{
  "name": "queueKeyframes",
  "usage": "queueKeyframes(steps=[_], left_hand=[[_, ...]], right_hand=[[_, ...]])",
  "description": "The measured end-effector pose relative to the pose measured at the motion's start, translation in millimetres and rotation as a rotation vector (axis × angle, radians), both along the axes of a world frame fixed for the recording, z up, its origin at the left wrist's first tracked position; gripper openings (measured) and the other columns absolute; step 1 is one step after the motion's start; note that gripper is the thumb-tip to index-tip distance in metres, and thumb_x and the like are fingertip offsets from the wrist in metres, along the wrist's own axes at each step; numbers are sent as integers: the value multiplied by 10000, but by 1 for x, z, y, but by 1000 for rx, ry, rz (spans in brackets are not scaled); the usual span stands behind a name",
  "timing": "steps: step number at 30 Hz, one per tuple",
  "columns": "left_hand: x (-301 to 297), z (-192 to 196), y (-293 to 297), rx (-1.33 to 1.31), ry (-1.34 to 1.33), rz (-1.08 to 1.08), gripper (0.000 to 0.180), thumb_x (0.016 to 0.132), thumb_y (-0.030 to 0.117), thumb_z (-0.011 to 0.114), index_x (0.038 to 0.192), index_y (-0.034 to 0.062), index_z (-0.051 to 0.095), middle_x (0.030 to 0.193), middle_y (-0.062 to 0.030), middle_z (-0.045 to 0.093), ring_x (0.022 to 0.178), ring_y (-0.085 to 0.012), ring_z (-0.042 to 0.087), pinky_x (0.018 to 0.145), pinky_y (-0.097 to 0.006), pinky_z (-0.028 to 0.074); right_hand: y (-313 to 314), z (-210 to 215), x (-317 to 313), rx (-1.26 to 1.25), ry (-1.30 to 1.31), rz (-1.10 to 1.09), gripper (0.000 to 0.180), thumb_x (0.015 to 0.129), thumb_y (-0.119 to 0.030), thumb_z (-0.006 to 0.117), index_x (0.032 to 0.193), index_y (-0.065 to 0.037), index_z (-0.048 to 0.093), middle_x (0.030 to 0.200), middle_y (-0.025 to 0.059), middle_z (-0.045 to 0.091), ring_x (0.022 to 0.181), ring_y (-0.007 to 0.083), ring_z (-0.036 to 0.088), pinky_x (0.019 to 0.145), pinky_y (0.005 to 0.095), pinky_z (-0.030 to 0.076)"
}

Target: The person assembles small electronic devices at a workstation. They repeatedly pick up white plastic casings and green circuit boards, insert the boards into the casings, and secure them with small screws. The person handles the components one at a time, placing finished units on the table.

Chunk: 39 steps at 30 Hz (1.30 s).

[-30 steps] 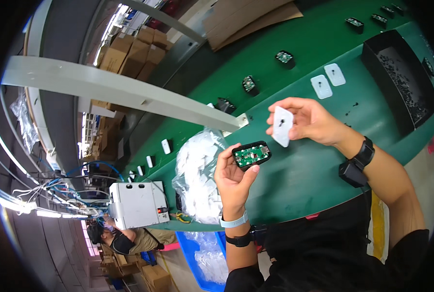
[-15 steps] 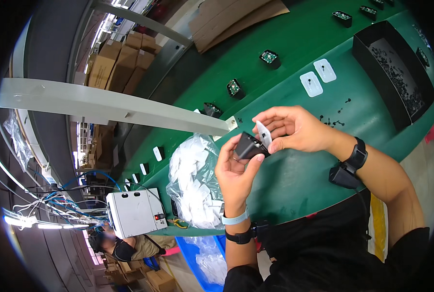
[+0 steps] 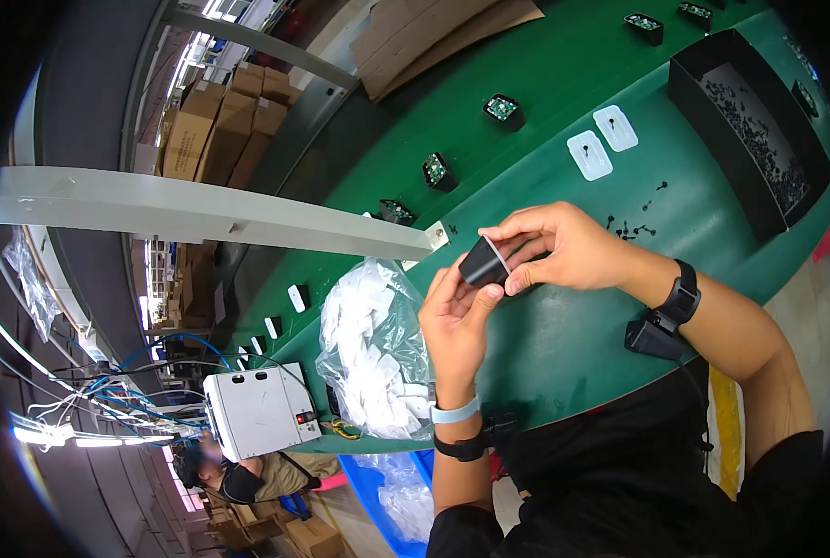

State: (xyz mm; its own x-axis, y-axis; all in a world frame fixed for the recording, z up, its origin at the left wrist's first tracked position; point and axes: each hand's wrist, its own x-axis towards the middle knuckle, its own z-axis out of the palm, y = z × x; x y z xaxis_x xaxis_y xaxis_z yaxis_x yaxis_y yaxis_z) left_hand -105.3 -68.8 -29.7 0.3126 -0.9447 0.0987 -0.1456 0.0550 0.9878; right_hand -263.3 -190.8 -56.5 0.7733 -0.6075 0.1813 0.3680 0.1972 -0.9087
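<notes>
My left hand (image 3: 454, 325) is closed around a small black plastic housing (image 3: 481, 264), gripping it between thumb and fingers. A white cover (image 3: 498, 253) sits against the housing's open end, seen edge-on as a thin pale line. Thumb and fingers of my right hand (image 3: 571, 249) pinch that cover from the other side. The inside of the housing is hidden. Two white covers (image 3: 590, 155), each with a small black part on it, lie on the green table beyond my right hand. Several loose black parts (image 3: 631, 229) are scattered near my right wrist.
A clear bag of white covers (image 3: 368, 349) lies left of my hands. Black housings with green circuit boards (image 3: 502, 111) stand in a row on the green belt. A black box of small parts (image 3: 750, 139) is at right. A grey metal post (image 3: 220, 212) crosses the left side.
The white cover, tilted away from the housing before, now lies flush against its open end. Both hands have come closer together around it.
</notes>
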Motion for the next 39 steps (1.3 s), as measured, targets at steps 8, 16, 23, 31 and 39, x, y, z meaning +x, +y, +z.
queueKeyframes(steps=[8, 16, 23, 31, 39], left_hand=[[-34, -12, -7, 28, -5, 215, 523, 1022, 136, 551, 1456, -88, 364, 1236, -135, 530, 1056, -177, 598, 901, -304, 502], [-34, -6, 3, 23, 62, 335, 474, 955, 37, 642, 1342, -88, 399, 1170, -177, 618, 1038, -175, 636, 849, -277, 531], [229, 34, 18, 153, -491, 506, 326, 969, 130, 647, 1222, -70, 601, 985, -86, 685, 831, -138, 638, 747, -263, 533], [371, -44, -32, 435, -367, 452, 301, 946, 150, 672, 1184, -34, 655, 858, -42, 685, 740, -126, 624, 635, -269, 506], [411, -67, -28, 515, -396, 521, 389, 912, 186, 725, 1202, -66, 658, 930, -69, 712, 761, -129, 643, 706, -285, 527]], right_hand=[[5, -5, 0, -554, 142, -408, 495, 750, -101, 822, 1196, 34, 654, 1078, 148, 672, 924, 250, 690, 807, 346, 586], [23, 6, 3, -819, 133, -441, 436, 744, -141, 806, 1131, 5, 670, 1089, 147, 676, 929, 317, 676, 800, 372, 562], [2, -2, 2, -846, 216, -412, 258, 774, -80, 767, 1007, -10, 681, 988, 131, 679, 892, 320, 671, 777, 377, 553], [-38, 6, -19, -728, 381, -595, 60, 809, -22, 713, 834, 7, 667, 742, 69, 640, 658, 161, 611, 586, 283, 471], [-49, 1, -30, -612, 547, -611, 71, 846, -53, 691, 822, 10, 667, 684, 22, 588, 595, 73, 503, 544, 245, 410]])
